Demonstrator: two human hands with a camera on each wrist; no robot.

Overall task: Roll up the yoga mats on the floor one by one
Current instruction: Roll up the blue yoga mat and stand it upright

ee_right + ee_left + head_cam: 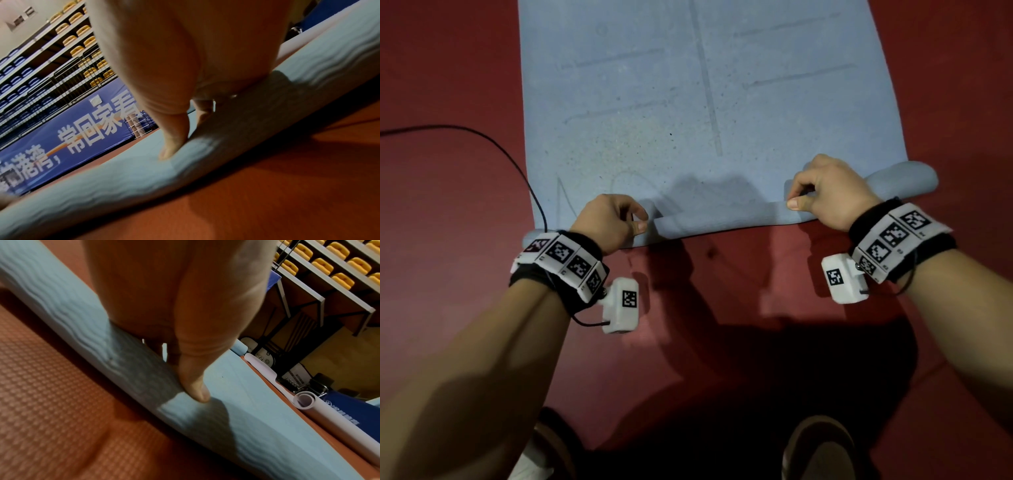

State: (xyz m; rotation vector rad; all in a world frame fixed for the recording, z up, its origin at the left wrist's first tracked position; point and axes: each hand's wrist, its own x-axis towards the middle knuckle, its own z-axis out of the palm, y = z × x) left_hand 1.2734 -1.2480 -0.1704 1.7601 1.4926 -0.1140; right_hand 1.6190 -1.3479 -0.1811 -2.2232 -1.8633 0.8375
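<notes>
The red floor [448, 102] fills the head view, and on it the pale blue yoga mat [688, 85] lies flat, running from the centre toward 12 o'clock. Its near end is curled over into a thin first roll [722, 219] that crosses from about 8 o'clock to 3 o'clock, thicker and further along at the right end.

The left hand [613, 219] sits at the roll's left part, near 9 o'clock from centre, fingers curled over the turned edge and thumb laid along its near side, so it pinches the mat. In the left wrist view the thumb [195, 386] presses the ribbed underside of the mat [72, 313].

The right hand [828, 192] sits toward 3 o'clock, fingers bent over the roll and thumb pressed flat against its near face, gripping the mat too. The right wrist view shows that thumb [174, 142] on the curled mat [123, 183].

A black cable [493, 144] curves over the floor at 9 o'clock and reaches the mat's left corner. A white rolled mat [329, 423] lies beyond the blue one in the left wrist view.
</notes>
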